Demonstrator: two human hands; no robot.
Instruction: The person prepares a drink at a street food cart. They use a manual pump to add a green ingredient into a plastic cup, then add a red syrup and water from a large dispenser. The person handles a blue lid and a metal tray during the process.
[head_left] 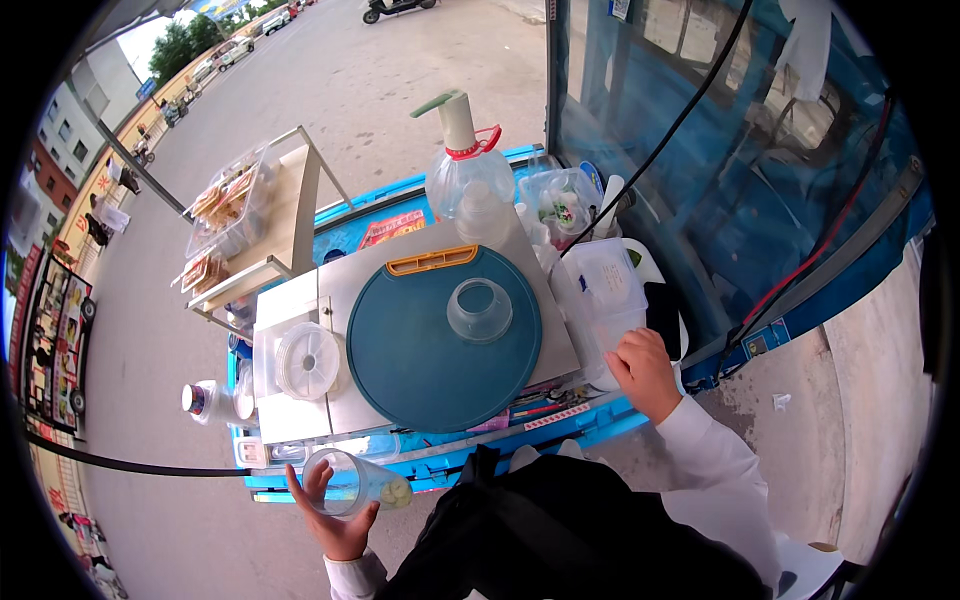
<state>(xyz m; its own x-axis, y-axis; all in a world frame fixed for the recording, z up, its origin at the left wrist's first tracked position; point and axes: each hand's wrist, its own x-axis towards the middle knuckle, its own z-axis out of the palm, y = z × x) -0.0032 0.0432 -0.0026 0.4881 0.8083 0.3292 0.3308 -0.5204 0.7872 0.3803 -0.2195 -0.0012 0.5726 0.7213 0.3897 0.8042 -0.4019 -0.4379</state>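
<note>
My left hand (338, 522) is wrapped around a clear plastic cup (345, 482), which is tipped on its side in front of the stall's blue edge. Pale green slices (396, 492) lie at the cup's bottom. Fingers curled, my right hand (648, 372) is at the near end of a clear plastic box (607, 275); whatever its fingers may hold is hidden. Between the hands lies a round dark-green board (420, 350) with an orange handle slot. On that board stands another clear plastic cup (479, 310).
A round clear container (307, 361) sits left on the steel top. Behind stands a large water jug (468, 170) with a pump. Stacked cups (210, 400) stick out at left. A shelf (285, 215) carries packaged food. A black cable (670, 130) crosses at right.
</note>
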